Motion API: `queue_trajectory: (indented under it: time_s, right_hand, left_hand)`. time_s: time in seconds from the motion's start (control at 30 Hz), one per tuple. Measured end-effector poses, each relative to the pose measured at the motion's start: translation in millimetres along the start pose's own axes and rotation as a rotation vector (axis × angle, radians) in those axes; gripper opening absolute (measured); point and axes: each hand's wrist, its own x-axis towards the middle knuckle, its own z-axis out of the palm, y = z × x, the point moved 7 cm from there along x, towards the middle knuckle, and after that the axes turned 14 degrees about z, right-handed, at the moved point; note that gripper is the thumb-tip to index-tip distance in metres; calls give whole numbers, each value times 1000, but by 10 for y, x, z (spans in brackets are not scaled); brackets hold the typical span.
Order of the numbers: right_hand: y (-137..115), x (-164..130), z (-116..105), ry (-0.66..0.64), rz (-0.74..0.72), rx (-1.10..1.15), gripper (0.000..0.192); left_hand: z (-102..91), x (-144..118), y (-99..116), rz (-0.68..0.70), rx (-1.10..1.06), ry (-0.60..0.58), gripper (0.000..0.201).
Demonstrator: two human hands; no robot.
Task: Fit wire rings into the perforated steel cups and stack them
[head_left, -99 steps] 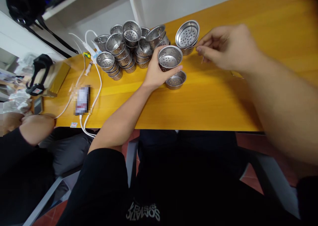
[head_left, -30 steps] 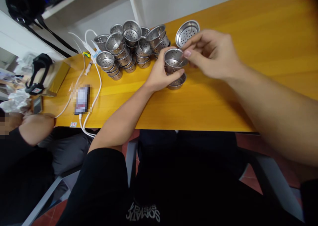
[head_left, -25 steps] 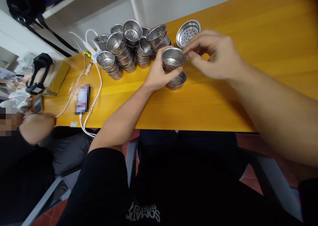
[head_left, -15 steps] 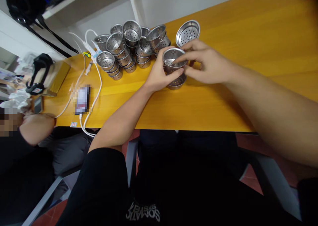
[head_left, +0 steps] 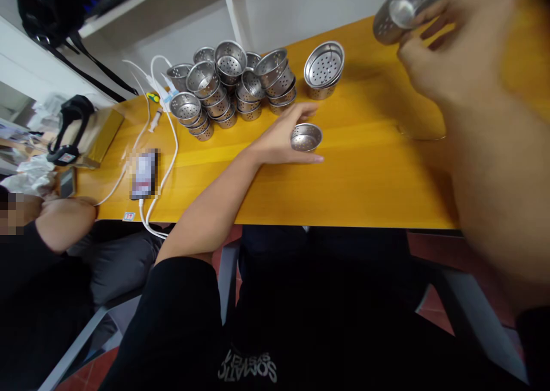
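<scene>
While right hand (head_left: 455, 53) grips perforated steel cup (head_left: 401, 4).

A small shiny metal strainer cup (head_left: 306, 137) with holes in its bottom sits upright on the yellow table, open side up. A second, deeper metal strainer cup (head_left: 401, 7), blurred, is raised near the top edge, tilted on its side.

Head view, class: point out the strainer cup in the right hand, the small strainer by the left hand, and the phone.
Strainer cup (head_left: 401, 7), head view, on its side wall.
Small strainer (head_left: 305, 136), head view, on its perforated inside.
Phone (head_left: 144, 173), head view, on its blurred face.
</scene>
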Motion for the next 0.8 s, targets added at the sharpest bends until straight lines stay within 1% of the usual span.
queue_trajectory:
  time_s: [0.03, 0.1, 0.17, 0.2, 0.3, 0.4, 0.53, 0.7, 0.77, 0.8]
  right_hand:
    - [105, 40, 3, 32, 52, -113, 21]
    - [235, 78, 73, 37, 93, -279, 17]
    - [302, 78, 202, -38, 116, -356, 23]
    - [318, 68, 245, -54, 134, -374, 26]
    - [309, 24, 314, -57, 203, -433, 31]
    - [249, -25, 378, -96, 234, -483, 31]
    - [184, -58, 444, -141, 236, -518, 29]
    - [118, -92, 508, -202, 249, -511, 27]
    - [91, -101, 481, -235, 271, -500, 34]
    - [87, -93, 433, -242, 281, -500, 38]
  left_hand:
    - [8, 0, 4, -2, 11, -32, 108]
    - [12, -2, -12, -31, 50, -79, 98]
    - [-6, -11, -52, -93, 90, -96, 87]
    - [-17, -18, -75, -127, 97, -95, 85]
    - [-37, -33, -145, -175, 55, -56, 97]
    - [-39, -21, -233, -124, 8, 30, 105]
    - [-13, 3, -375, -39, -18, 117, 105]
    - [-26, 9, -437, -12, 5, 143, 98]
    - [-34, 10, -436, -10, 17, 138, 96]
    - [-38, 11, -434, -6, 19, 139, 96]
